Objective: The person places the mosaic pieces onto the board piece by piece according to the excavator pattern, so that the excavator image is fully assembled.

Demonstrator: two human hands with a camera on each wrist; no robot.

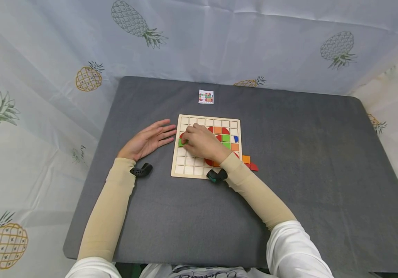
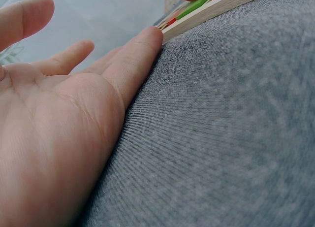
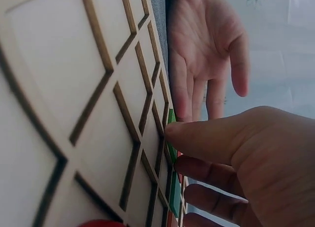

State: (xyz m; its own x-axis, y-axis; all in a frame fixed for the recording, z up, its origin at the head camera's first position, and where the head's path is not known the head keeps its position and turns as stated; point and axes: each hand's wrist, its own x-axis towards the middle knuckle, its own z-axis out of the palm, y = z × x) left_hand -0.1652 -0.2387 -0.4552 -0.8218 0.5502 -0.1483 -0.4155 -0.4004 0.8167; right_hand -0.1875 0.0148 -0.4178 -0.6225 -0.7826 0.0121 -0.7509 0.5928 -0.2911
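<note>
A square wooden grid board (image 1: 185,170) lies on the grey table, partly filled with coloured tiles. My right hand (image 1: 204,143) reaches across it to the left edge, hiding several cells. In the right wrist view its thumb and index finger pinch a green tile (image 3: 171,150) low at the board's edge; whether the tile is seated in a cell I cannot tell. My left hand (image 1: 148,139) rests on its side on the table, fingers extended and palm facing the board. Its fingertips (image 2: 153,36) are at the board's left edge and it holds nothing.
A small printed pattern card (image 1: 206,97) lies behind the board. Loose tiles, an orange square (image 1: 246,159) and a red piece (image 1: 254,166) among them, lie by the board's right edge. A white curtain (image 1: 199,46) with pineapples hangs behind the table.
</note>
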